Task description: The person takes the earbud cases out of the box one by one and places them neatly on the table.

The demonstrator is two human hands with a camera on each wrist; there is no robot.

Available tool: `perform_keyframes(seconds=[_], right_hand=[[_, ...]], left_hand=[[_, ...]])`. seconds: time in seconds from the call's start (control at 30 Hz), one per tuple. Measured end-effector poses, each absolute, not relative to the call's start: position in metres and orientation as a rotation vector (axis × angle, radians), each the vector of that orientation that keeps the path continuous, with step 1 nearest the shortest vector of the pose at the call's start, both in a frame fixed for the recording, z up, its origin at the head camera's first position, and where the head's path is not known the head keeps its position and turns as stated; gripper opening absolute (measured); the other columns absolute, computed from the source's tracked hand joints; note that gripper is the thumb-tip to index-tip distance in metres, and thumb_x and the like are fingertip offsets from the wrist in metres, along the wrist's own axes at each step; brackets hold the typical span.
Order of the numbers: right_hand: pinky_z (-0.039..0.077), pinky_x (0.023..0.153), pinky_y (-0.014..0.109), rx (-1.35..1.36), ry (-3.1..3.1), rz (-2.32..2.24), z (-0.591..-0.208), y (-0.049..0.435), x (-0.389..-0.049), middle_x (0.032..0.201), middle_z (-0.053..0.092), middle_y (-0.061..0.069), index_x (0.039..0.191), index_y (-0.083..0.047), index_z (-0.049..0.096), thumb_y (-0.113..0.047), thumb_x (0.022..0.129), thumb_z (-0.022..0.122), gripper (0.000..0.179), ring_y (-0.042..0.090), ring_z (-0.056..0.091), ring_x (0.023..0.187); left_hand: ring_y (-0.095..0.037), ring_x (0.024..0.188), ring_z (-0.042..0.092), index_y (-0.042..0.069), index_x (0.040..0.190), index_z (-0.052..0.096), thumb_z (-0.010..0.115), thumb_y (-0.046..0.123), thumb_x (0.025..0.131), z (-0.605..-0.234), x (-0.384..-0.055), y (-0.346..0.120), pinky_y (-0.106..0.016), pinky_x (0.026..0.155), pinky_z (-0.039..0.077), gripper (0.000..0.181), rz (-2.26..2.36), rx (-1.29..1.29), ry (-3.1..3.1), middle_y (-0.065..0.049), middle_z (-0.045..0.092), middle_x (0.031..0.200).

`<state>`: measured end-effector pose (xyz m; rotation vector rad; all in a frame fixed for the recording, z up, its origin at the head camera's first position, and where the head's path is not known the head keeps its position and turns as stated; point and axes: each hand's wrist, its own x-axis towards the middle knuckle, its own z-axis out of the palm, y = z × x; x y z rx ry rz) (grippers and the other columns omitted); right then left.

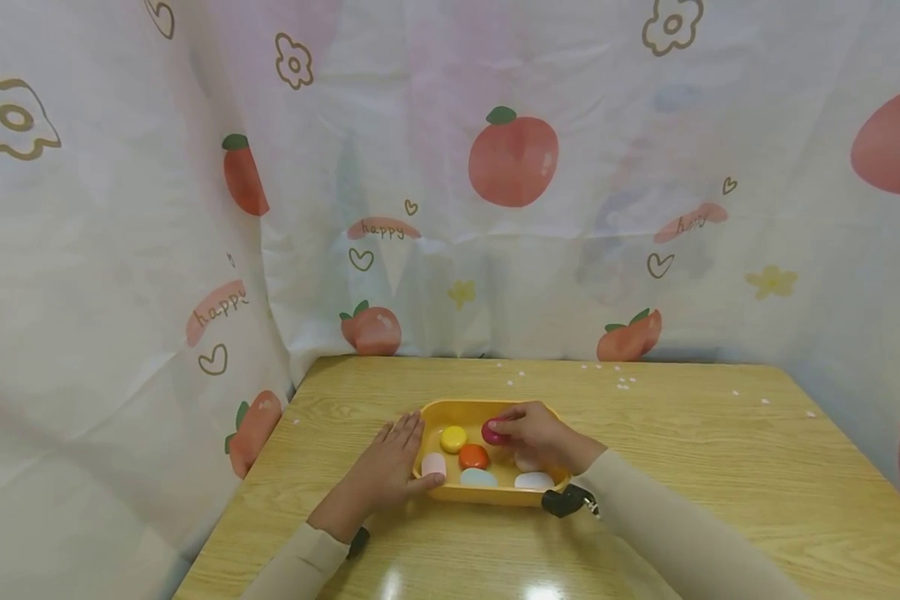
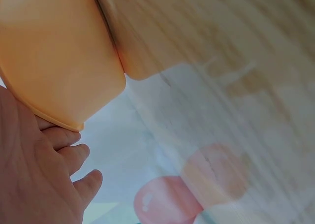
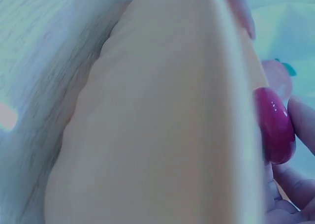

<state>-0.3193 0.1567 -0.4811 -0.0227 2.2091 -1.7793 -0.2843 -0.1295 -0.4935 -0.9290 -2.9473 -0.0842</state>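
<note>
A yellow-orange tray (image 1: pixel 487 497) with rounded corners stands on the table. My right hand (image 1: pixel 543 433) pinches a glossy magenta pebble-shaped piece (image 1: pixel 492 432) between thumb and fingers, over the tray's right half; the right wrist view shows this magenta piece (image 3: pixel 276 128) beyond the tray wall. Against the tray's left rim rests my left hand (image 1: pixel 390 467), its fingers extended. Inside lie a yellow piece (image 1: pixel 453 438), an orange piece (image 1: pixel 474 457), a pale pink piece (image 1: pixel 433 465), a light blue piece (image 1: pixel 478 477) and a white piece (image 1: pixel 534 481). Whatever lies beneath my right hand is partly hidden.
The tray sits on a wood-grain table (image 1: pixel 690 467). Small white specks (image 1: pixel 622 383) dot its far part. A white curtain (image 1: pixel 450 275) printed with fruit hangs behind and at the sides. A black device (image 1: pixel 567 502) is at my right wrist, close to the tray's front corner.
</note>
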Motion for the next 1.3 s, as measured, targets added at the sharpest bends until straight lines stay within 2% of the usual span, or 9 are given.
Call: perform_keyframes(seconds=[0.2, 0.37, 0.67, 0.97, 1.17, 1.3], right_hand=[[0.057, 0.074, 0.035, 0.000, 2.195, -1.798, -0.477, 0.162, -0.320, 0.099, 0.066, 0.017, 0.114, 0.010, 0.062, -0.017, 0.089, 0.073, 0.039, 0.026, 0.066, 0.083], [0.057, 0.071, 0.034, 0.011, 2.194, -1.798, -0.473, 0.166, -0.318, 0.098, 0.067, 0.016, 0.111, 0.009, 0.063, -0.015, 0.089, 0.073, 0.035, 0.023, 0.066, 0.078], [0.057, 0.071, 0.033, -0.077, 2.177, -1.765, -0.464, 0.179, -0.315, 0.097, 0.068, 0.014, 0.112, 0.008, 0.065, -0.014, 0.090, 0.071, 0.031, 0.022, 0.064, 0.079], [0.056, 0.077, 0.034, -0.141, 2.096, -1.828, -0.457, 0.199, -0.313, 0.099, 0.068, 0.014, 0.116, 0.012, 0.061, -0.013, 0.092, 0.069, 0.035, 0.020, 0.067, 0.084], [0.053, 0.085, 0.043, -0.155, 2.132, -1.798, -0.456, 0.213, -0.313, 0.102, 0.067, 0.015, 0.119, 0.010, 0.061, -0.017, 0.092, 0.070, 0.040, 0.022, 0.067, 0.089], [0.053, 0.085, 0.042, -0.142, 2.167, -1.793, -0.454, 0.223, -0.314, 0.103, 0.067, 0.015, 0.121, 0.010, 0.059, -0.018, 0.092, 0.070, 0.043, 0.023, 0.068, 0.090]], left_hand=[[-0.027, 0.147, 0.010, -0.001, 0.154, 0.017, 0.018, 0.080, 0.088, -0.493, -0.285, -0.129, -0.046, 0.116, 0.011, 0.105, -0.073, -0.926, -2.943, -0.013, 0.011, 0.161], [-0.027, 0.147, 0.011, -0.001, 0.154, 0.018, 0.020, 0.080, 0.088, -0.494, -0.286, -0.129, -0.047, 0.116, 0.011, 0.104, -0.088, -0.933, -2.946, -0.013, 0.012, 0.161], [-0.026, 0.147, 0.010, -0.001, 0.154, 0.018, 0.019, 0.081, 0.088, -0.493, -0.285, -0.129, -0.046, 0.116, 0.011, 0.105, -0.078, -0.931, -2.955, -0.012, 0.011, 0.161], [-0.025, 0.147, 0.009, -0.001, 0.154, 0.018, 0.019, 0.080, 0.088, -0.495, -0.285, -0.130, -0.046, 0.116, 0.011, 0.105, -0.094, -0.935, -2.953, -0.012, 0.010, 0.161], [-0.027, 0.147, 0.010, -0.001, 0.154, 0.018, 0.019, 0.080, 0.088, -0.493, -0.284, -0.130, -0.046, 0.116, 0.012, 0.105, -0.102, -0.943, -2.950, -0.013, 0.011, 0.161], [-0.026, 0.147, 0.009, -0.001, 0.154, 0.017, 0.021, 0.079, 0.089, -0.492, -0.283, -0.130, -0.046, 0.116, 0.011, 0.103, -0.109, -0.942, -2.957, -0.013, 0.010, 0.161]])
